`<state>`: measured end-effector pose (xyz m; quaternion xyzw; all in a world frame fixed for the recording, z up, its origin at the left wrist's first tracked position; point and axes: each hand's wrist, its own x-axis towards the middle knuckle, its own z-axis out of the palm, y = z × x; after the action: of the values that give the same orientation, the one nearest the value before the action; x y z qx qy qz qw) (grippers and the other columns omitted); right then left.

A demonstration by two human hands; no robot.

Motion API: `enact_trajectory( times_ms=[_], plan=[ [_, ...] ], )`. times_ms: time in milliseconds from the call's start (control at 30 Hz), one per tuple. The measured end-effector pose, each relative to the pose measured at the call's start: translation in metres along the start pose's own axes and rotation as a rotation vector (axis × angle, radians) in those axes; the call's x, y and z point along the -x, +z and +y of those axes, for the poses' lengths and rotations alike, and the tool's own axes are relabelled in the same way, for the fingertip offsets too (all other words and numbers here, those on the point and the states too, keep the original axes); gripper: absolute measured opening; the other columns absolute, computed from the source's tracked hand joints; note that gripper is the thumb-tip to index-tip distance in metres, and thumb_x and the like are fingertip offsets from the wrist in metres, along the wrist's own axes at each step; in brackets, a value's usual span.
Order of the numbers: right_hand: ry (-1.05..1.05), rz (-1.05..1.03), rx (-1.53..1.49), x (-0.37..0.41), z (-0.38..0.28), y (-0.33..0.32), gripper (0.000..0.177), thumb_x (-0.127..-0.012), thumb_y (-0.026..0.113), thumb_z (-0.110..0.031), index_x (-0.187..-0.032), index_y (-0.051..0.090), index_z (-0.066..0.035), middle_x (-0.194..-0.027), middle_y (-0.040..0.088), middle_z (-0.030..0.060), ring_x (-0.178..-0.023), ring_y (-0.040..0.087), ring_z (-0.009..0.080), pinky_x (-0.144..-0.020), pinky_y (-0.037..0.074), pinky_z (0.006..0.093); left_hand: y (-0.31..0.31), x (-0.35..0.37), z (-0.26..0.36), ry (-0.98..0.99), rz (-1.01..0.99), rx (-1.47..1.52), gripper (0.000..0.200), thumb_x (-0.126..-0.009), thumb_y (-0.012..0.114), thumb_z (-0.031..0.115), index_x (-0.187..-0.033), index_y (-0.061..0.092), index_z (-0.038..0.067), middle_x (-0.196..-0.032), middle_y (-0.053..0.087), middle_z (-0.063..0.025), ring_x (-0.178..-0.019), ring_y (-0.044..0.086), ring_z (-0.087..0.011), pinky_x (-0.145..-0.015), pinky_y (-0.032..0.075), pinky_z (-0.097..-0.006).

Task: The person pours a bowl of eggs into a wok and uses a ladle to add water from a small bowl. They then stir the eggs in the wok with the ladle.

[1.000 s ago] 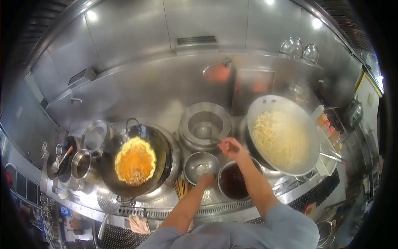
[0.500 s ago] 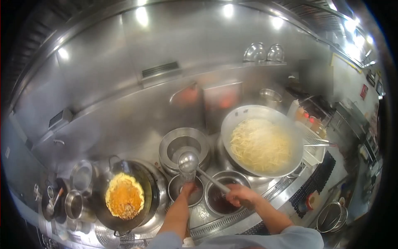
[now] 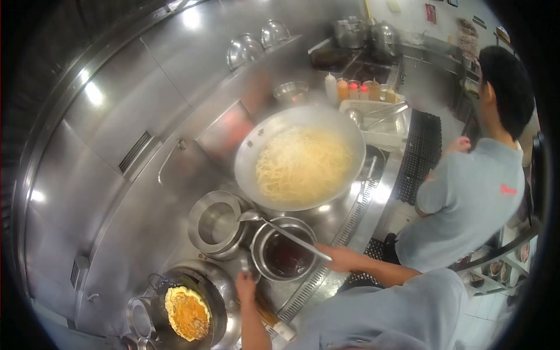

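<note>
My right hand (image 3: 337, 258) is closed around the handle of a metal ladle (image 3: 291, 236). The ladle's bowl is near the rim of a round pot (image 3: 201, 201), and its handle crosses over a metal pot of dark reddish-brown liquid (image 3: 290, 256). Lower and to the left, my left hand (image 3: 245, 286) is closed on a small shiny vessel (image 3: 244, 260) beside that pot. To its left, a dark wok (image 3: 217, 312) contains a round yellow, egg-like layer with an orange middle (image 3: 189, 315).
A wide pan (image 3: 245, 154) of steaming noodles (image 3: 303, 163) stands beyond the pots. Behind it are squeeze bottles (image 3: 342, 90) and a white basket (image 3: 385, 137). A co-worker in a grey shirt (image 3: 472, 204) stands at the right. A brush-like tool (image 3: 283, 330) lies by my left forearm.
My view has swung to the right, bringing the co-worker into sight. The ladle's bowl has moved away from my left hand toward the round pot. Both hands keep their grip.
</note>
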<state>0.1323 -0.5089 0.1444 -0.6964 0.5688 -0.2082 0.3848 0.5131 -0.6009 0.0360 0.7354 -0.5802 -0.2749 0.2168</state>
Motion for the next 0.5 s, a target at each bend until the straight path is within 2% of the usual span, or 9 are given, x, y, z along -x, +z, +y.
enact_trajectory(
  times_ms=[100,133,167,233,267,367,400,467,500],
  plan=[
    [-0.036,0.017,0.050,-0.006,0.017,0.001,0.070,-0.078,0.053,-0.013,-0.143,0.027,-0.011,-0.082,0.062,0.0300,-0.079,0.061,0.0474,-0.075,0.049,0.0510,-0.034,0.009,0.047,-0.157,-0.054,0.913,0.025,-0.092,0.051,0.020,-0.111,0.052,0.004,-0.101,0.062,-0.0098,-0.095,0.060,-0.0254,-0.084,0.049,-0.0425],
    [-0.088,0.046,0.038,-0.017,0.039,0.016,0.070,-0.078,0.054,-0.012,-0.143,0.028,-0.011,-0.082,0.062,0.0302,-0.078,0.061,0.0470,-0.074,0.049,0.0509,-0.034,-0.006,0.019,-0.097,-0.026,0.965,0.023,-0.096,0.049,0.020,-0.112,0.050,0.003,-0.080,0.056,-0.0048,-0.074,0.055,-0.0158,-0.070,0.049,-0.0337],
    [-0.099,0.028,0.030,-0.019,0.042,0.015,0.070,-0.078,0.054,-0.012,-0.143,0.028,-0.011,-0.083,0.061,0.0307,-0.079,0.061,0.0474,-0.075,0.048,0.0509,-0.040,-0.004,0.028,-0.224,-0.026,1.249,0.024,-0.096,0.050,0.022,-0.113,0.047,0.007,-0.072,0.051,-0.0004,-0.068,0.052,-0.0109,-0.065,0.049,-0.0338],
    [-0.133,0.021,0.019,-0.029,0.035,0.011,0.070,-0.078,0.054,-0.012,-0.143,0.028,-0.011,-0.085,0.061,0.0315,-0.081,0.060,0.0480,-0.076,0.048,0.0509,-0.072,0.028,0.069,-0.361,0.130,1.325,0.048,-0.096,0.048,0.030,-0.136,0.031,0.008,-0.129,0.047,-0.0181,-0.118,0.048,-0.0358,-0.085,0.043,-0.0668],
    [-0.236,0.070,0.037,-0.035,0.025,0.009,0.067,-0.081,0.054,-0.012,-0.143,0.027,-0.008,-0.077,0.063,0.0249,-0.066,0.063,0.0397,-0.062,0.051,0.0463,-0.071,0.027,0.065,-0.259,0.100,1.504,0.056,-0.097,0.045,0.032,-0.142,0.022,0.009,-0.148,0.023,-0.0193,-0.133,0.027,-0.0436,-0.092,0.029,-0.0760],
    [-0.052,-0.159,-0.566,-0.068,-0.034,-0.002,0.063,-0.084,0.054,-0.012,-0.141,0.029,-0.004,-0.066,0.060,0.0120,-0.048,0.058,0.0241,-0.044,0.045,0.0359,-0.061,0.039,0.063,-0.207,0.185,1.907,0.050,-0.100,0.035,0.036,-0.140,0.026,0.008,-0.143,0.034,-0.0177,-0.131,0.034,-0.0381,-0.098,0.032,-0.0697],
    [-0.091,-0.234,-0.833,-0.091,-0.046,0.000,0.060,-0.085,0.054,-0.011,-0.139,0.031,-0.001,-0.060,0.051,0.0031,-0.041,0.047,0.0120,-0.036,0.037,0.0275,-0.059,0.048,0.067,-0.192,0.203,1.925,0.050,-0.100,0.035,0.036,-0.140,0.025,0.008,-0.143,0.033,-0.0179,-0.131,0.034,-0.0379,-0.098,0.032,-0.0689],
    [-0.071,-0.358,-1.045,-0.146,-0.077,-0.011,0.017,-0.080,0.054,-0.009,-0.094,0.056,0.000,-0.056,0.049,0.0049,-0.039,0.047,0.0159,-0.035,0.037,0.0277,-0.052,0.075,0.082,-0.126,0.253,1.877,0.051,-0.100,0.035,0.038,-0.141,0.023,0.009,-0.144,0.029,-0.0177,-0.130,0.035,-0.0381,-0.097,0.034,-0.0684],
    [0.008,-0.443,-1.364,-0.174,-0.099,-0.012,0.006,-0.079,0.052,-0.009,-0.073,0.051,-0.005,-0.055,0.049,0.0050,-0.039,0.047,0.0166,-0.034,0.037,0.0270,-0.044,0.081,0.074,-0.151,0.308,1.861,0.054,-0.099,0.035,0.040,-0.141,0.022,0.009,-0.145,0.028,-0.0175,-0.129,0.035,-0.0384,-0.096,0.036,-0.0675]
  ],
)
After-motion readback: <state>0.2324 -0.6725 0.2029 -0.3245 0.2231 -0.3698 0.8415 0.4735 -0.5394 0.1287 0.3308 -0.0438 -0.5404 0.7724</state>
